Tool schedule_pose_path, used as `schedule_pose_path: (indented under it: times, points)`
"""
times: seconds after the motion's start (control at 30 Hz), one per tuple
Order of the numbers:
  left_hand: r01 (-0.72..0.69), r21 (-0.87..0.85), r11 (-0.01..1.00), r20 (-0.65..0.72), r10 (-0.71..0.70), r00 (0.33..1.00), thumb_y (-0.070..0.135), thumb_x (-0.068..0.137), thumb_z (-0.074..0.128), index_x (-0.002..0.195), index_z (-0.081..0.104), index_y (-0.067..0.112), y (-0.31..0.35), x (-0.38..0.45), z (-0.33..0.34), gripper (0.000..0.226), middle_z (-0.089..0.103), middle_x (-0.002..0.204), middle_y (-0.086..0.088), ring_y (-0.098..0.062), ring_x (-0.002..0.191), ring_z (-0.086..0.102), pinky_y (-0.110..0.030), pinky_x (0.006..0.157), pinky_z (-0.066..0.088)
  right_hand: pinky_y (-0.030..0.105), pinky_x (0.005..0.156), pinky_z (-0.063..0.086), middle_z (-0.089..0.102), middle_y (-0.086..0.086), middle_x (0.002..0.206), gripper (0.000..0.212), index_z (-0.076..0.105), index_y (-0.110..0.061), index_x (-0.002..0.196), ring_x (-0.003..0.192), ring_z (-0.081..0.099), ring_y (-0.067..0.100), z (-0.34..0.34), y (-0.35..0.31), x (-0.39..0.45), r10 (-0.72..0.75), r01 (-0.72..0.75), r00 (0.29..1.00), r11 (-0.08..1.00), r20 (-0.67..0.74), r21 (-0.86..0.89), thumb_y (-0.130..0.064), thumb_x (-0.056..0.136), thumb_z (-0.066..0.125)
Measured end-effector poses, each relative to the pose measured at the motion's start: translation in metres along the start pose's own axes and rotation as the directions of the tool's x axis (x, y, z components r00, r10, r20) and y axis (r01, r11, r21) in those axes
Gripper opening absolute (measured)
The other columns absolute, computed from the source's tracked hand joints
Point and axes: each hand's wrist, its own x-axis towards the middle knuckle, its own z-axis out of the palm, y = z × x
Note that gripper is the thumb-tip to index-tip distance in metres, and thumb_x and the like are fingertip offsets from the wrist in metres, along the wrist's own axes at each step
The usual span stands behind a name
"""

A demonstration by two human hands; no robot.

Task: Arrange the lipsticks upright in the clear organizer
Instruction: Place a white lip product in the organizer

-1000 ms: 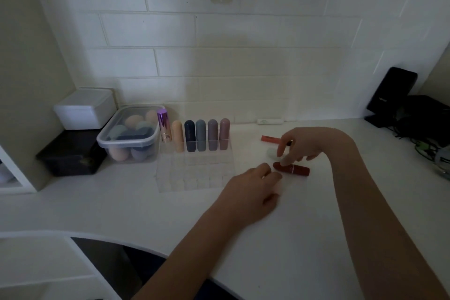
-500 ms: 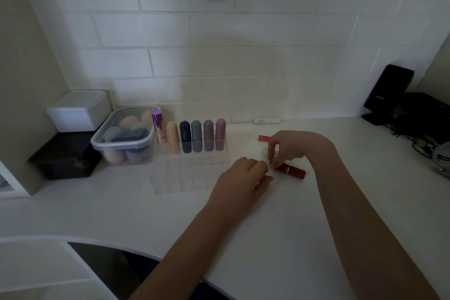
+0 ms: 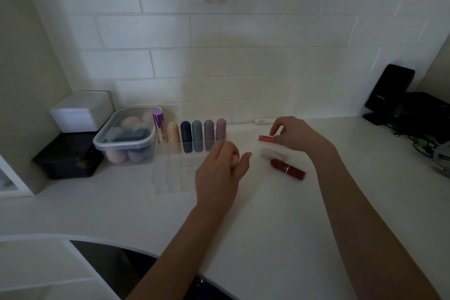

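Directly beneath the right hand (image 3: 295,135) fingers (image 3: 274,129), which stand narrowly parted and hold nothing, lies the coral lipstick (image 3: 266,138) flat on the counter (image 3: 267,214), long axis left-right. The left hand (image 3: 220,173), loosely curled and empty, is farther off. Half a second earlier the right hand was over the red lipstick (image 3: 287,168).
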Motion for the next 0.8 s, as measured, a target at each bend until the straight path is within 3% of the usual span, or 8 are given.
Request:
schedule_pose_path:
  times: [0.07,0.2,0.3,0.4,0.5,0.6,0.7,0.8]
  points:
    - [0.045,-0.006,0.999,-0.012,-0.045,0.999,0.041,0.087,0.043,0.071,0.049,0.010,-0.002,0.002,-0.002,0.035,0.045,0.073,0.005,-0.012,0.055,0.042,-0.011,0.044,0.027,0.037,0.082,0.048,0.054,0.001,0.098,0.017,0.064,-0.013,0.102,0.080,0.056,0.020,0.004,0.007,0.003,0.031,-0.031,0.999,0.999,-0.035,0.006,-0.014,0.085,0.065]
    - [0.062,-0.093,0.994,-0.038,-0.066,0.997,0.034,0.087,0.044,0.072,0.047,0.011,-0.003,0.002,-0.002,0.028,0.048,0.064,0.000,-0.013,0.056,0.044,-0.008,0.050,0.033,0.039,0.095,0.046,0.059,0.003,0.113,0.025,0.063,-0.023,0.110,0.111,0.055,0.024,0.011,0.018,0.008,0.057,-0.056,0.995,0.998,-0.082,0.019,-0.017,0.086,0.064]
    - [0.117,-0.183,0.976,-0.046,-0.128,0.991,0.033,0.089,0.045,0.076,0.042,0.018,-0.005,0.002,0.000,0.019,0.058,0.060,-0.008,-0.017,0.055,0.057,-0.017,0.050,0.045,0.041,0.099,0.045,0.058,0.001,0.127,0.031,0.061,-0.025,0.118,0.116,0.054,0.023,0.015,0.023,0.011,0.080,-0.074,0.990,0.996,-0.113,0.053,-0.019,0.088,0.062]
    - [0.135,-0.187,0.973,-0.088,-0.153,0.984,0.037,0.085,0.036,0.079,0.039,0.017,-0.005,0.001,0.001,0.021,0.059,0.062,-0.010,-0.023,0.056,0.061,-0.038,0.048,0.051,0.045,0.100,0.044,0.058,0.002,0.130,0.033,0.059,-0.023,0.123,0.115,0.055,0.024,0.021,0.023,0.018,0.052,-0.033,0.991,0.987,-0.123,0.158,-0.017,0.090,0.059]
    - [0.134,-0.167,0.977,-0.118,-0.155,0.981,0.038,0.081,0.033,0.081,0.036,0.020,-0.002,0.003,0.000,0.018,0.056,0.057,-0.004,-0.020,0.050,0.057,-0.028,0.045,0.045,0.045,0.102,0.042,0.055,0.002,0.135,0.037,0.054,-0.022,0.129,0.120,0.052,0.025,0.028,0.022,0.032,0.026,-0.007,0.989,0.992,-0.145,0.127,-0.014,0.094,0.051]
    - [0.115,-0.111,0.987,-0.142,-0.130,0.981,0.040,0.082,0.036,0.083,0.034,0.026,0.002,0.003,-0.001,0.015,0.044,0.054,0.013,-0.013,0.043,0.048,-0.014,0.046,0.034,0.048,0.101,0.043,0.051,0.009,0.139,0.040,0.045,-0.021,0.135,0.121,0.050,0.032,0.035,0.020,0.052,0.004,0.001,0.997,0.998,-0.083,0.068,-0.017,0.096,0.046]
    - [0.116,-0.069,0.991,-0.149,-0.125,0.981,0.037,0.081,0.040,0.083,0.037,0.023,0.002,0.003,-0.003,0.014,0.040,0.055,0.015,-0.006,0.042,0.042,-0.010,0.046,0.030,0.049,0.099,0.044,0.050,0.011,0.136,0.042,0.043,-0.023,0.137,0.118,0.050,0.034,0.040,0.018,0.073,0.026,-0.025,1.000,0.998,0.014,-0.063,-0.015,0.095,0.043]
    - [0.085,-0.013,0.996,-0.157,-0.086,0.984,0.033,0.082,0.042,0.073,0.047,0.014,-0.001,0.006,-0.002,0.021,0.038,0.053,0.016,-0.010,0.050,0.044,-0.013,0.042,0.027,0.043,0.099,0.042,0.051,0.008,0.134,0.040,0.052,-0.025,0.129,0.121,0.044,0.032,0.041,0.021,0.089,0.050,-0.056,0.998,0.986,-0.038,-0.156,-0.010,0.092,0.050]
